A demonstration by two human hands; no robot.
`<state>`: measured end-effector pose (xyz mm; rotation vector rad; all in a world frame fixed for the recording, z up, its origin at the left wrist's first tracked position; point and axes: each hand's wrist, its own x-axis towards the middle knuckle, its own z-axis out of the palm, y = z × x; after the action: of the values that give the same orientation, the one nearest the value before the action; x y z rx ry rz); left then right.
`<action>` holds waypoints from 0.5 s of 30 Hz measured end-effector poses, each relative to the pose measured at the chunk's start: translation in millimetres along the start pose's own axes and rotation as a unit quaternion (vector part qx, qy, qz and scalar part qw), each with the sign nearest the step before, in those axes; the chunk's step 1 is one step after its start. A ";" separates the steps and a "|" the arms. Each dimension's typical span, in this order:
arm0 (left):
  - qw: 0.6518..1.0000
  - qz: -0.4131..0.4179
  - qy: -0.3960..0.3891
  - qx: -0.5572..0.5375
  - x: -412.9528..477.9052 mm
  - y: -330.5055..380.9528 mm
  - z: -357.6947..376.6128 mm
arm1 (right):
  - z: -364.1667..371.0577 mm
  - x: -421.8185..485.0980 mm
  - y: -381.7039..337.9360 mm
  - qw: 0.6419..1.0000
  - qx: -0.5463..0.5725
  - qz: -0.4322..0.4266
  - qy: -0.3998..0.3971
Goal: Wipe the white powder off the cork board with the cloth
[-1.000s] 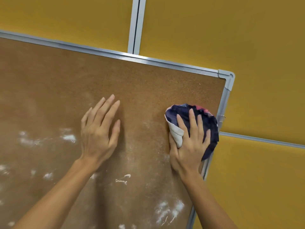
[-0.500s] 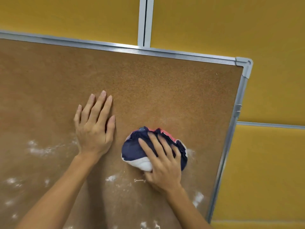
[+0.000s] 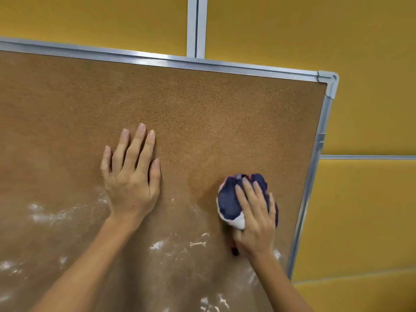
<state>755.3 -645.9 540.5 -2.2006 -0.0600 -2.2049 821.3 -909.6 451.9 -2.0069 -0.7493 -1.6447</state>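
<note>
Right hand (image 3: 256,224) grips bunched navy-and-white cloth (image 3: 227,206) against brown cork board (image 3: 202,113), now swept right, away from left hand (image 3: 132,179) pressed flat. White powder streaks (image 3: 51,216) remain nearer: more passes needed.

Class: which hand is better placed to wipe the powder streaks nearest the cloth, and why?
The right hand: it holds the cloth on the cork board beside those powder streaks. The left hand lies flat, empty.

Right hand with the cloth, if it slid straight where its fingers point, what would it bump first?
The right hand and cloth point up the cork board, slightly left. Only bare cork lies ahead, so it would probably bump the silver frame along the top edge first.
</note>
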 end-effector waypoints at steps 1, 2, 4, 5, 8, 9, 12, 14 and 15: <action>1.000 0.001 0.001 -0.002 0.0 0.0 0.5 | -3.2 18.0 8.3 0.997 0.000 0.062 0.038; 1.000 0.000 0.002 -0.003 0.2 -0.2 1.0 | -3.7 38.7 10.1 0.990 0.008 0.115 0.078; 1.000 -0.003 0.004 -0.001 -0.2 0.4 2.4 | 3.4 71.9 -13.4 0.979 0.037 0.163 0.117; 1.000 -0.003 0.005 0.001 -0.6 0.5 2.8 | 9.6 75.5 -33.0 0.984 0.045 0.136 0.105; 1.000 0.007 0.006 0.001 -0.2 -0.9 1.2 | 27.1 26.7 -80.7 0.997 0.047 -0.048 -0.034; 1.000 0.009 0.003 0.000 -0.5 -2.0 0.4 | 27.4 4.4 -78.2 0.993 0.036 -0.090 -0.066; 1.000 0.010 0.003 0.002 -1.2 -3.8 -0.9 | 14.5 -22.4 -25.6 0.999 0.020 -0.038 -0.026; 1.000 0.009 0.005 0.005 -1.7 -2.8 0.5 | 0.9 -8.7 10.3 0.998 0.004 0.052 0.039; 1.000 0.007 0.006 0.005 -1.7 -2.3 1.3 | -3.0 4.5 18.8 0.995 -0.001 0.081 0.063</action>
<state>756.5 -643.6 538.8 -2.1760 -0.0536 -2.2051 832.0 -925.2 457.0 -1.8920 -0.5262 -1.6587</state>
